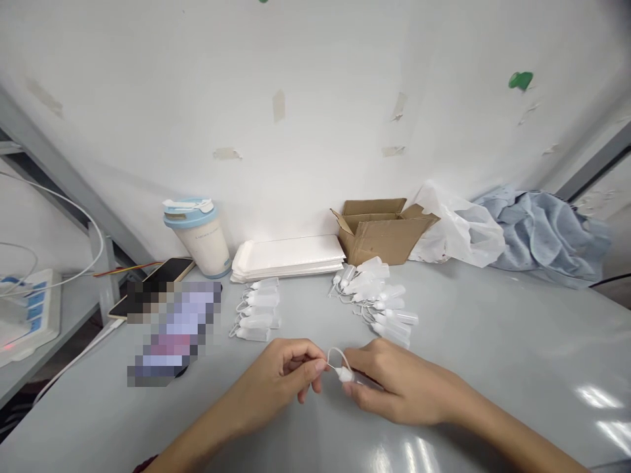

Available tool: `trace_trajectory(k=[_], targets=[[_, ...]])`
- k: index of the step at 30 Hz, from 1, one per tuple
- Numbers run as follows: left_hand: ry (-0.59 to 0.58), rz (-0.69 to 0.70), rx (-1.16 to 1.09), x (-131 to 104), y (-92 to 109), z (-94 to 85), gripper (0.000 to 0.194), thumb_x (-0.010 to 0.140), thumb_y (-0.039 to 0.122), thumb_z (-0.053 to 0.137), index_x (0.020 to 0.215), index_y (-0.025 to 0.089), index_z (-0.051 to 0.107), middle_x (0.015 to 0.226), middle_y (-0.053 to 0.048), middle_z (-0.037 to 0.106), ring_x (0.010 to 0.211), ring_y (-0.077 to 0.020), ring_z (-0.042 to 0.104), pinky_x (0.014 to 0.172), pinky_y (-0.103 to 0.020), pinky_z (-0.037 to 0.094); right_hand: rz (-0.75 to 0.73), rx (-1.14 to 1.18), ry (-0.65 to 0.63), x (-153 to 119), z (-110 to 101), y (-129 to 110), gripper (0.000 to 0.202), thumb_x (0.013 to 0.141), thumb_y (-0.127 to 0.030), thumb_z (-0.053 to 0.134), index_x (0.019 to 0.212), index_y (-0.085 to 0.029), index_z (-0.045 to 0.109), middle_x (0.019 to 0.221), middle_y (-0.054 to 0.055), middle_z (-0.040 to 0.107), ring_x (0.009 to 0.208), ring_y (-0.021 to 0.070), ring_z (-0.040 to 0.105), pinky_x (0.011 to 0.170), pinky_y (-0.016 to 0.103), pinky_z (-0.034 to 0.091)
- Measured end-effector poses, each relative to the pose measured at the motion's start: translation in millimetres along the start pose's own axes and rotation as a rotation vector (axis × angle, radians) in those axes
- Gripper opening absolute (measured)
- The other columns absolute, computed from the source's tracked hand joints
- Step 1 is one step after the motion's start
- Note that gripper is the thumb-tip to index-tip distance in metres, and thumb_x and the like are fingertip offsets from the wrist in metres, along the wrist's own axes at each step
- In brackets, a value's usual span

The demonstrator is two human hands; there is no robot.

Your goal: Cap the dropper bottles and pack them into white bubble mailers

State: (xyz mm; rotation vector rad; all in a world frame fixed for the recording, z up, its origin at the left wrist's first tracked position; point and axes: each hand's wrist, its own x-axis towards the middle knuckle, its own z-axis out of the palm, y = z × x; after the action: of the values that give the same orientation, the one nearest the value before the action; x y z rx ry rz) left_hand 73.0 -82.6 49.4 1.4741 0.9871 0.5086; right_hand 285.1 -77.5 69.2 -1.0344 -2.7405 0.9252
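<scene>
Between thumb and fingers, my right hand (399, 381) grips a small translucent needle-tip bottle (345, 374) whose white top points left. A thin white strap loops up from that top. My left hand (288, 374) pinches at the end of the thin needle, where the loop's far end also meets the fingertips; the cap there is mostly hidden. Just beyond my hands, a loose pile of similar bottles (389, 302) lies to the right. On the left, several more bottles (259, 309) lie side by side in a column, their tips toward the left.
White padded envelopes (290, 255) are stacked by the wall beside an open cardboard box (379, 240). A lidded cup (202, 240) and two phones, one a dark phone (167, 272), stand left. A plastic bag (453, 226) and blue cloth (547, 233) lie right. A power strip (34, 315) sits far left.
</scene>
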Motion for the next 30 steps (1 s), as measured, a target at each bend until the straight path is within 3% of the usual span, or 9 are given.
trace_trajectory(k=[6,11,19,25,30], targets=[[0.004,0.006,0.019,-2,4,-0.1,0.025,0.086,0.034,0.05,0.077,0.015,0.062,0.067,0.002,0.057,0.055,-0.0076,0.046,0.054,-0.019,0.038,0.013,-0.005,0.036,-1,3,2,0.019,0.089,-0.028,0.042,0.075,-0.016,0.049,0.057,-0.005,0.041,0.049,0.008,0.035,0.049,0.021,0.026],[-0.003,-0.022,0.04,-5,9,4.2,0.021,0.083,0.029,0.051,0.073,0.015,0.064,0.064,0.002,0.057,0.057,-0.0098,0.049,0.057,-0.02,0.041,-0.01,0.051,0.027,1,3,7,0.018,0.081,-0.021,0.051,0.065,-0.018,0.043,0.05,-0.009,0.03,0.043,0.0057,0.027,0.044,0.02,0.02],[-0.052,-0.048,0.161,-6,10,11.6,0.02,0.079,0.023,0.05,0.066,0.015,0.064,0.061,0.002,0.058,0.058,-0.011,0.051,0.058,-0.021,0.04,-0.08,0.049,0.068,1,8,12,0.035,0.072,-0.017,0.06,0.054,-0.018,0.03,0.047,-0.01,0.018,0.042,0.0045,0.017,0.043,0.021,0.015],[-0.016,-0.025,0.246,-5,2,14.9,0.022,0.08,0.022,0.049,0.063,0.016,0.062,0.057,0.003,0.055,0.057,-0.0108,0.048,0.054,-0.02,0.035,-0.08,-0.022,0.077,3,12,12,0.032,0.074,-0.015,0.059,0.055,-0.018,0.034,0.047,-0.009,0.021,0.042,0.0048,0.021,0.044,0.021,0.017],[0.029,0.005,0.204,-3,1,12.4,0.023,0.084,0.027,0.047,0.07,0.016,0.061,0.063,0.002,0.057,0.06,-0.0119,0.051,0.057,-0.022,0.038,-0.056,-0.085,0.135,5,15,12,0.027,0.085,-0.026,0.055,0.061,-0.017,0.047,0.051,-0.006,0.036,0.045,0.0065,0.032,0.045,0.021,0.021]])
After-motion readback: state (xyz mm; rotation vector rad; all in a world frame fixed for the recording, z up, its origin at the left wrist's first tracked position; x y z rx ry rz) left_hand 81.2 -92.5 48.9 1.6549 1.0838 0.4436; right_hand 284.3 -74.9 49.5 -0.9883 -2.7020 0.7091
